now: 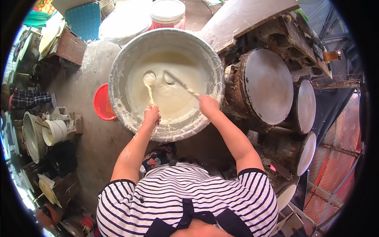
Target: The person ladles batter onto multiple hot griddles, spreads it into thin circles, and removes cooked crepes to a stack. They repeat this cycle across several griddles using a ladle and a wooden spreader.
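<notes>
A large grey metal basin (217, 67) stands in front of me, holding a pale, creamy batter (173, 103). My left hand (151, 115) is closed around the batter-coated handle of a ladle (149, 79), over the near side of the basin. Batter fills the ladle's round bowl. On the right, my right hand (208, 105) grips a long thin stirring tool (179, 83). Its angled far end sits at the batter's surface, blurred, so its exact shape is unclear. Streaks of batter cling to the basin's rim and my left forearm.
A red plastic tub (102, 103) touches the basin's left side. Beyond the basin stands a white-lidded bucket (167, 12). Round, flat-topped stoves or drums (269, 85) line the right. A white bucket (57, 131) and a metal bowl (32, 138) stand at left.
</notes>
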{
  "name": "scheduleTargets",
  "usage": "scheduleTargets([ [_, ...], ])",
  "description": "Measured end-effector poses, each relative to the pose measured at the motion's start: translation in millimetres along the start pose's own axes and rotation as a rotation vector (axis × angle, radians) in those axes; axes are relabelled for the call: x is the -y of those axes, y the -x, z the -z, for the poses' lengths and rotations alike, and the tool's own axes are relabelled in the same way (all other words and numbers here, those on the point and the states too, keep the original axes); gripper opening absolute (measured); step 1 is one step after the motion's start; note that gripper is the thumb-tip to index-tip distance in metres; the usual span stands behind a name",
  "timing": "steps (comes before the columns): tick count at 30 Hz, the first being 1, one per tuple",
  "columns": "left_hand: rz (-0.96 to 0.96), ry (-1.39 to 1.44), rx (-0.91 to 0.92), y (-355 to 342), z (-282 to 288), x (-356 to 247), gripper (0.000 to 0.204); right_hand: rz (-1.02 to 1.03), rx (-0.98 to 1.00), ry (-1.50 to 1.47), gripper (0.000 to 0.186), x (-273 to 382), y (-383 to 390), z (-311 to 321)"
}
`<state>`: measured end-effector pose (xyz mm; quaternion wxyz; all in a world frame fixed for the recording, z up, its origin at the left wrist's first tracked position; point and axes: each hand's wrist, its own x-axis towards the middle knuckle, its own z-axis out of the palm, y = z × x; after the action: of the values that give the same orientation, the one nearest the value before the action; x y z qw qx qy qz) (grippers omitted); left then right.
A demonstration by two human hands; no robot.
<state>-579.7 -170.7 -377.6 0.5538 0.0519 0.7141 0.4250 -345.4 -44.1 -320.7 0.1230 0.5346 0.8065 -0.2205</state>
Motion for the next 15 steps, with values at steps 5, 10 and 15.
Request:
scheduleTargets([
  [5,-0.021,-0.211,0.026,-46.4,-37.6,31.9,0.023,-0.083,0.051,-0.01,0.016,-10.8,4.4,-6.5],
  [10,0.191,0.079,0.093,-2.9,-74.8,18.9,0.015,0.001,0.096,-0.143,0.015,-3.6,44.6,-23.2],
  [15,0.245,0.401,0.297,50.9,-86.3,-17.4,0.012,0.086,-0.011,-0.137,0.014,-29.7,87.1,8.1],
])
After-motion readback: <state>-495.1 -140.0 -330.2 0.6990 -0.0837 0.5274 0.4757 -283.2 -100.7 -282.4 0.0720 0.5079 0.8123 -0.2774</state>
